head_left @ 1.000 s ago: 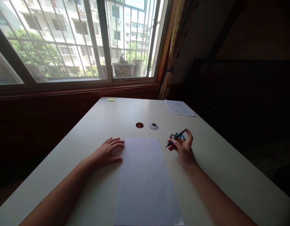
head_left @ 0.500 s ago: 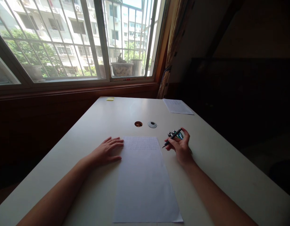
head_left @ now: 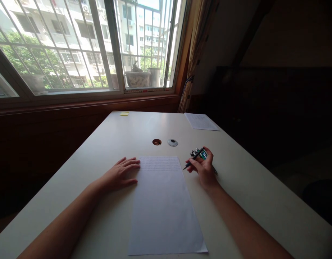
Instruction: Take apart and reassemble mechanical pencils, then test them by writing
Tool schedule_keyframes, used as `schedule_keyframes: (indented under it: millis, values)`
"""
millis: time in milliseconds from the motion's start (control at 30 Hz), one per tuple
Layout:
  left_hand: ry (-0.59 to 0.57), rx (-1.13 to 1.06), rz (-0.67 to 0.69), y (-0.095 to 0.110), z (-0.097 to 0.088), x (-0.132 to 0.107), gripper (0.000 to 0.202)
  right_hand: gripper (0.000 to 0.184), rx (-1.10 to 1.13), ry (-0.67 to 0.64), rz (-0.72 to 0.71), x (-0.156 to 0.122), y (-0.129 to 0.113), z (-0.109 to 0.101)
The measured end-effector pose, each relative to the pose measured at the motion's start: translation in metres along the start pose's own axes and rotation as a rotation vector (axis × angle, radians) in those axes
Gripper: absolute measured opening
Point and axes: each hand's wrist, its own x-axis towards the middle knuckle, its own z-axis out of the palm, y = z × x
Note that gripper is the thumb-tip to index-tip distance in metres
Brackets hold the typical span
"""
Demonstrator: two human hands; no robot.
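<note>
A sheet of paper [head_left: 163, 212] lies lengthwise on the white table, with rows of writing across its far end and the rest blank. My left hand [head_left: 124, 173] rests flat with fingers spread, its fingertips at the sheet's left edge. Just off the right edge, my right hand [head_left: 205, 169] grips a dark pen [head_left: 193, 158], tip pointing down and left toward the written lines. Behind that hand lies a bunch of several pens [head_left: 203, 154], partly hidden by it.
At the table's [head_left: 101, 144] far right corner lie other written papers [head_left: 201, 121]. Yellow sticky notes [head_left: 124, 113] sit at the far left corner. Beyond the sheet are an open cable hole [head_left: 157, 142] and a round grey cap [head_left: 172, 142]. A barred window [head_left: 74, 54] stands behind.
The whole view has shifted slightly, so things appear a little further left. My right hand keeps the pen beside the sheet, and my left hand stays in place.
</note>
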Motion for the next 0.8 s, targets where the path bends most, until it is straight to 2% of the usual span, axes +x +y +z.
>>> schedule_keyframes:
  millis: [167, 433, 633, 800]
  values:
    - [-0.001, 0.003, -0.001, -0.0001, 0.0, 0.0001, 0.057, 0.088, 0.003, 0.009, -0.001, 0.0001, 0.0003, 0.0]
    - [0.005, 0.001, 0.01, -0.0002, 0.0005, 0.0007, 0.057, 0.078, 0.01, -0.008, 0.006, 0.0002, 0.0041, -0.0005]
    - [0.014, -0.009, 0.015, 0.0012, -0.0004, 0.0001, 0.057, 0.08, 0.017, 0.021, 0.0, -0.0005, 0.0025, 0.0002]
    - [0.01, -0.006, 0.013, 0.0003, 0.0003, -0.0002, 0.057, 0.076, 0.02, -0.007, 0.003, -0.0008, 0.0031, -0.0003]
